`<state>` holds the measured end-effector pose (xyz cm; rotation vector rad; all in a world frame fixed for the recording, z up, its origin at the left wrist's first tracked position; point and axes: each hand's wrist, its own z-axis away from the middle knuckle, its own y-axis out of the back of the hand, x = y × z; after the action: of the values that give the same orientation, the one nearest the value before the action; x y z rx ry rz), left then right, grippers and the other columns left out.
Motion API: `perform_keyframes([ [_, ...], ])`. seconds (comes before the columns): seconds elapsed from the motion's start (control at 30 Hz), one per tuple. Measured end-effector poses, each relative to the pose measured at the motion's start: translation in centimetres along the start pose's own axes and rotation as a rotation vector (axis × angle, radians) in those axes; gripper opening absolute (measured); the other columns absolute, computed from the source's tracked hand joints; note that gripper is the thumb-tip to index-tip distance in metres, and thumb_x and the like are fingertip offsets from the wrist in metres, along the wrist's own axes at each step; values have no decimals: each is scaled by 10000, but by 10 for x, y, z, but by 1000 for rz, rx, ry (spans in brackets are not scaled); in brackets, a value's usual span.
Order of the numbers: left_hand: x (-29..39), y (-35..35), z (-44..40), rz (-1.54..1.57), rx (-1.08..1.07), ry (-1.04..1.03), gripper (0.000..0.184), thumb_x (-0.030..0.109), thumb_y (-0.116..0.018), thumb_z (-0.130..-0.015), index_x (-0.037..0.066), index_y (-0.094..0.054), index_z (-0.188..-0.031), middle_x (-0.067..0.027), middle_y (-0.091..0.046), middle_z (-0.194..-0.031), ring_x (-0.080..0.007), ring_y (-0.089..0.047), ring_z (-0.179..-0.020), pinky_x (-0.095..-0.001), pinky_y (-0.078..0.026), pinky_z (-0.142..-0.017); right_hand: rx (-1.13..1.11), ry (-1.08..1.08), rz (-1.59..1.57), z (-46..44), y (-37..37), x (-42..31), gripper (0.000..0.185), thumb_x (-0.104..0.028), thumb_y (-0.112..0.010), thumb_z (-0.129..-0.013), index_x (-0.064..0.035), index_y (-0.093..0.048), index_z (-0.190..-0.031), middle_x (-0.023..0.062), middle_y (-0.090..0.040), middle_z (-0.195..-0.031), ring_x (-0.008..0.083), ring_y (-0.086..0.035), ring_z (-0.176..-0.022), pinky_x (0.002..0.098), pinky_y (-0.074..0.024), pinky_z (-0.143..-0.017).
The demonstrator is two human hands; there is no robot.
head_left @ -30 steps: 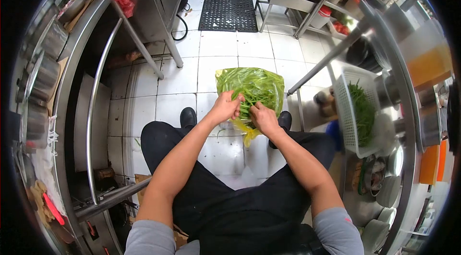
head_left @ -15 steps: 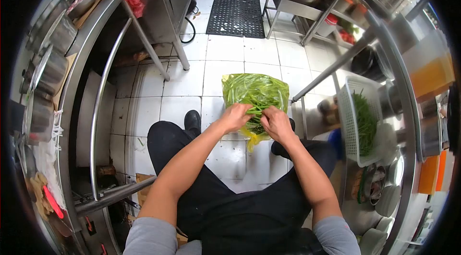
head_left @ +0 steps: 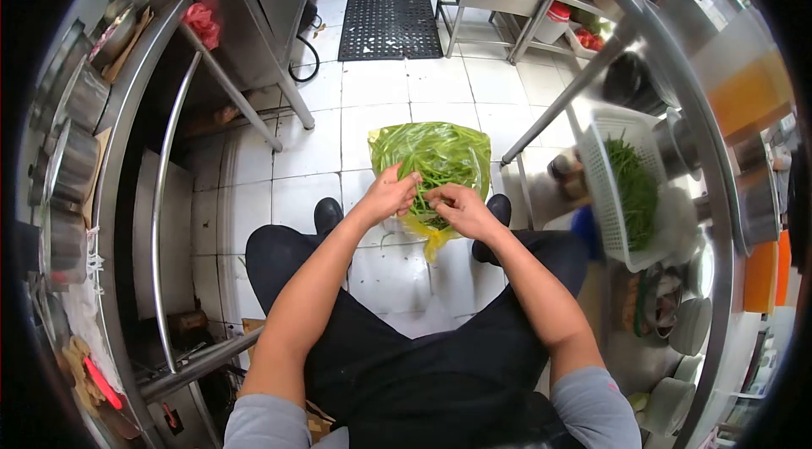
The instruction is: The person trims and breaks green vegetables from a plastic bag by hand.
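Between the bent black-trousered knees (head_left: 283, 267), the left hand (head_left: 389, 199) curls its fingers beside green stems (head_left: 438, 168), while the right hand (head_left: 463, 211) reaches bent fingertips to them from the other side; whether either one pinches a stem is too small to tell. Those stems lie in a yellow-green plastic bag (head_left: 461, 136), just ahead of the hands and between the dark boots (head_left: 328, 215). To the right, a white basket (head_left: 595, 170) holds more greens. Farther off, black mats (head_left: 391, 22) lie on white floor tiles (head_left: 372, 81).
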<state>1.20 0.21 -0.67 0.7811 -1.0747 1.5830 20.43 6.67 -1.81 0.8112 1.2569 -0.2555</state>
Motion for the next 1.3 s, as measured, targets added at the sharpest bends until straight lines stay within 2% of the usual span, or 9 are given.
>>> perform_keyframes([
  [0.03, 0, 0, 0, 17, -2, -21, 148, 205, -478, -1014, 57, -471, -1003, 29, -380, -591, -88, -368, -466, -273, -322, -428, -22, -17, -57, 0, -3, -1, 247, -177, -617, -846, 17, -677, -987, 130, -672, -857, 168, -634, -736, 313, -506, -685],
  [0.23, 1, 2, 0, 10, 6, -89, 163, 206, -479, -1008, 46, -454, -1022, 11, -425, -597, -102, -426, -473, -285, -385, -434, -79, -104, 30, -1, -8, 10, 219, -175, -588, -864, 20, -672, -919, 51, -633, -704, 102, -555, -645, 267, -460, -603],
  [0.33, 2, 3, 1, -29, 52, -127, 149, 198, -468, -1011, 49, -460, -1023, -9, -458, -620, -114, -447, -475, -287, -403, -440, -11, -209, -256, -1, -13, 2, 207, -175, -595, -856, 18, -668, -871, 25, -628, -708, 87, -526, -630, 268, -440, -577],
  [0.57, -2, -1, 0, -20, 89, -283, 177, 209, -496, -1004, 38, -477, -1044, -2, -483, -623, -88, -449, -485, -257, -385, -424, 182, -98, -144, -12, -16, 28, 211, -176, -567, -886, 3, -656, -820, -10, -590, -683, 82, -514, -585, 270, -421, -542],
  [0.67, 2, -6, 1, 68, 243, -345, 173, 214, -493, -1006, 46, -490, -1047, 0, -487, -631, -83, -447, -485, -254, -380, -423, 278, -292, -513, -13, -8, 19, 201, -171, -567, -881, -4, -663, -821, -13, -560, -643, 81, -488, -557, 272, -407, -520],
  [0.73, 7, 5, 2, 64, 296, -347, 170, 212, -485, -1004, 44, -511, -1009, -12, -506, -650, -91, -467, -498, -257, -393, -434, 271, -158, -114, -12, -8, 27, 216, -196, -577, -876, -9, -679, -839, 67, -624, -648, 166, -565, -554, 322, -452, -543],
  [0.8, 10, 17, -1, 24, 390, -352, 178, 208, -468, -1000, 47, -527, -949, -27, -530, -673, -107, -500, -521, -264, -421, -458, 148, -193, 383, -7, -17, 22, 289, -300, -613, -865, -23, -696, -862, 219, -676, -781, 399, -655, -748, 464, -511, -694],
  [1.07, 7, 7, 0, 200, 187, -389, 185, 208, -462, -1008, 43, -480, -927, -45, -497, -688, -143, -519, -551, -305, -474, -493, 79, -170, 496, 1, -48, 33, 218, -244, -709, -779, -47, -664, -863, 192, -674, -782, 388, -660, -762, 486, -518, -715],
  [1.3, 10, 5, 7, -49, 190, -217, 183, 237, -576, -970, 71, -516, -922, 23, -441, -560, -79, -458, -472, -268, -382, -397, 74, -107, 656, 8, -58, 48, 204, -253, -654, -792, -51, -673, -808, 189, -671, -775, 382, -661, -756, 477, -530, -702],
])
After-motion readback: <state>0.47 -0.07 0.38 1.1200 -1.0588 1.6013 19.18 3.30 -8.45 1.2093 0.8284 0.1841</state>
